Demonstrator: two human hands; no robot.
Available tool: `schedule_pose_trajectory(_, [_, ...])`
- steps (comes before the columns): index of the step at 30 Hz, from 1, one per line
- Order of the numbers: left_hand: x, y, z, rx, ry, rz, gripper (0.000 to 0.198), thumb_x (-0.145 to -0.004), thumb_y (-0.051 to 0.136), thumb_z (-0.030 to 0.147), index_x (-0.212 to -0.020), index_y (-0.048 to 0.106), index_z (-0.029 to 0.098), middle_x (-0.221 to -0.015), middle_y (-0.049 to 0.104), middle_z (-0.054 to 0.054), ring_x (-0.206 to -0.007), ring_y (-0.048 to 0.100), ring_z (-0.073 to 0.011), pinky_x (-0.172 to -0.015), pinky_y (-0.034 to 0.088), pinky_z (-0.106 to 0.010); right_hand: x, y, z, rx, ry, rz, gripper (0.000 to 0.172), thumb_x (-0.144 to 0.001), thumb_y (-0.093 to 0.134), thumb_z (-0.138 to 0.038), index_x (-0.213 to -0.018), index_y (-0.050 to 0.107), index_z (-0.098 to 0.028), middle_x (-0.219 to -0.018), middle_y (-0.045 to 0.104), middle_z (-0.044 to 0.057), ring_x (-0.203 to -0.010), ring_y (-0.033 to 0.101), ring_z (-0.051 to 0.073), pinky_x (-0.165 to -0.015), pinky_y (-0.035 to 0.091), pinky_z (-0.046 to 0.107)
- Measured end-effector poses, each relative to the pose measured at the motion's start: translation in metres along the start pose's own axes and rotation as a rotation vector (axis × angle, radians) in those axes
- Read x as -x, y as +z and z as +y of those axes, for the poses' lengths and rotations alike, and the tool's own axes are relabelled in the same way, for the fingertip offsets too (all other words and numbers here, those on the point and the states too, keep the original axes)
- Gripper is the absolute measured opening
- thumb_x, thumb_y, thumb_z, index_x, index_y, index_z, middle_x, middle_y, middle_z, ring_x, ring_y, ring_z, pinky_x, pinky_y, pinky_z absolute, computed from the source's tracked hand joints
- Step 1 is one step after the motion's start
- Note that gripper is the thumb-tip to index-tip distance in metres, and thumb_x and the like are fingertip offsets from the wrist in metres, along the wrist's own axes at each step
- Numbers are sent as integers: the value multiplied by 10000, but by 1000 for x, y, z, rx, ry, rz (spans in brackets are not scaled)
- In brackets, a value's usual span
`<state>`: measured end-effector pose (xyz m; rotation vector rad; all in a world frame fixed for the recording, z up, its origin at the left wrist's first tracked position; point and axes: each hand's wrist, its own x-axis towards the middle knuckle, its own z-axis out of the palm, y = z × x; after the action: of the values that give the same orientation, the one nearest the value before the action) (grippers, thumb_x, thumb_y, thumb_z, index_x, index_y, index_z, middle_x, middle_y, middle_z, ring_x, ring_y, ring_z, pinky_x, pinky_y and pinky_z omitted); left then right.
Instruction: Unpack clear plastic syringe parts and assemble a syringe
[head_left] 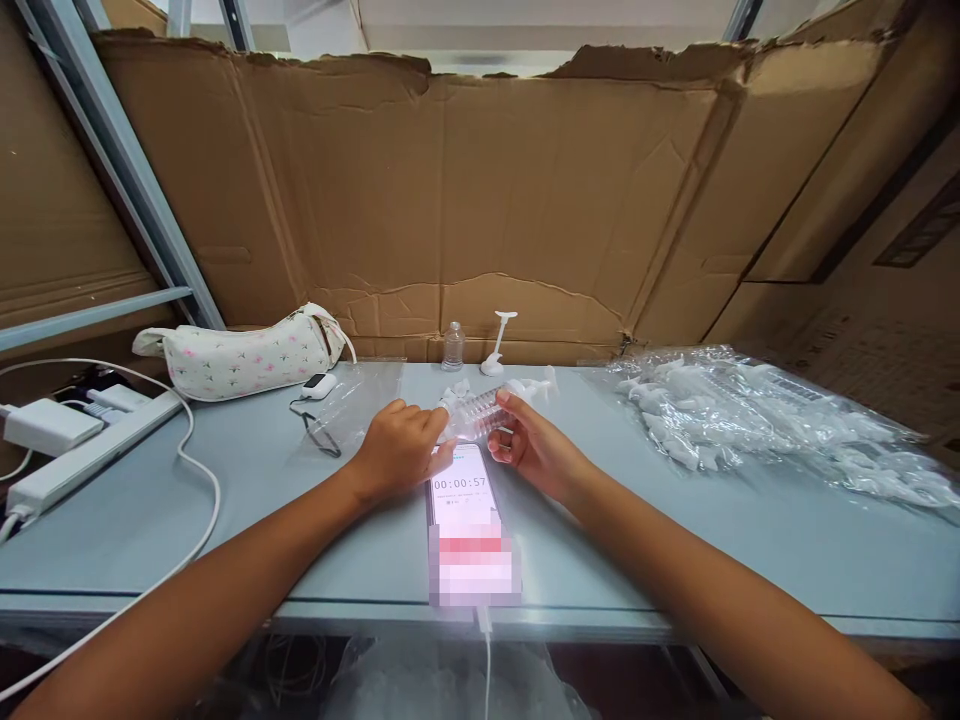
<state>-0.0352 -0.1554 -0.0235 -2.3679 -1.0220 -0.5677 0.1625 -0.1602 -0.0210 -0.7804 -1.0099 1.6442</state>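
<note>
Both my hands meet over the middle of the grey table (225,500). A small clear plastic spray bottle (476,412) lies sideways between them. My left hand (401,448) closes around its left end. My right hand (531,443) grips its right end, where a white spray head (534,388) sticks out. Just below the hands a phone (465,510) lies flat, its screen showing a timer at 00:00:57.
A clear bag of white spray heads and bottles (750,415) lies at the right. A small empty bottle (452,347) and a white pump tube (498,345) stand at the back. A floral pouch (240,355), a power strip (82,455) and cables sit left. Cardboard walls surround the table.
</note>
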Motion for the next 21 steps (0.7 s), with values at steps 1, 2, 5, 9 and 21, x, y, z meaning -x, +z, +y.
schedule_pose_trajectory(1, [0, 0, 1, 20, -23, -13, 211, -870, 448, 311, -798, 575, 157, -641, 640, -78, -610, 568, -214, -607, 356, -334, 0, 0, 0, -6, -6, -3, 320, -707, 730, -478, -782, 589, -201, -731, 629, -32, -505, 496, 71, -466, 319, 217])
schedule_pose_trajectory(2, [0, 0, 2, 55, -52, -26, 212, -868, 445, 320, -795, 567, 163, -625, 628, -70, -606, 561, -208, -609, 356, -328, 0, 0, 0, -10, -15, -6, 316, -700, 739, -468, -779, 590, -201, -722, 621, -34, -509, 491, 70, -470, 320, 216])
schedule_pose_trajectory(5, [0, -3, 4, 303, -158, -90, 270, -893, 373, 351, -730, 515, 188, -589, 569, -29, -579, 519, -176, -605, 350, -302, 3, 1, -4, 17, -64, -40, 302, -683, 759, -438, -779, 603, -197, -706, 602, -29, -542, 492, 75, -496, 343, 217])
schedule_pose_trajectory(9, [-1, -6, 4, 864, -275, -187, 411, -933, 229, 421, -653, 432, 198, -601, 503, 5, -567, 452, -137, -555, 342, -263, 7, 3, -9, 68, -138, -102, 296, -678, 758, -432, -804, 613, -207, -708, 611, -12, -595, 527, 106, -540, 392, 236])
schedule_pose_trajectory(21, [-4, -5, -4, 581, -324, 60, 234, -808, 597, 336, -991, 532, 206, -863, 639, -18, -803, 583, -183, -758, 422, -315, 0, 1, -7, -2, -148, -13, 291, -680, 770, -393, -840, 614, -207, -784, 634, -18, -662, 588, 116, -683, 479, 269])
